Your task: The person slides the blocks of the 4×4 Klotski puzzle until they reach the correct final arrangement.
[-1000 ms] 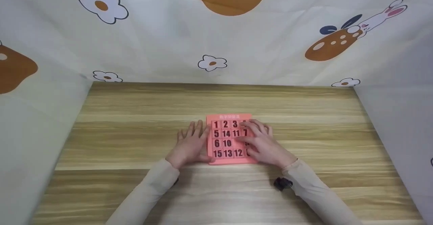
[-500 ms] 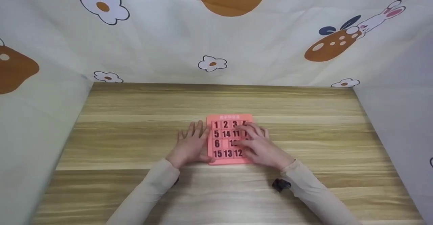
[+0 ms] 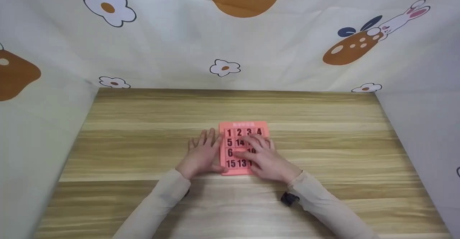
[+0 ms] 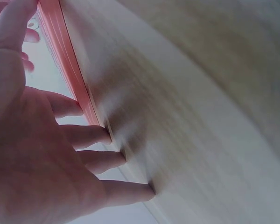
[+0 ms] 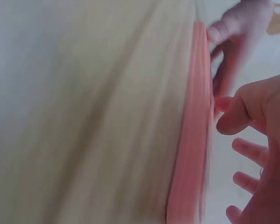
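On the left, the left hand is lying spread beside the number puzzle, its thumb touching the near-left corner, steadying rather than clasping. The puzzle is lying flat on the wooden table, between the hands. Its long axis seems to be running away from the person, the lettered strip pointing to the far side. It is probably being light, stiff and slippery plastic; the side edges are offering the surest hold. On the right, the right hand is holding loosely bent fingers over the number tiles, gripping nothing; which fingertips are pressing, I cannot tell.
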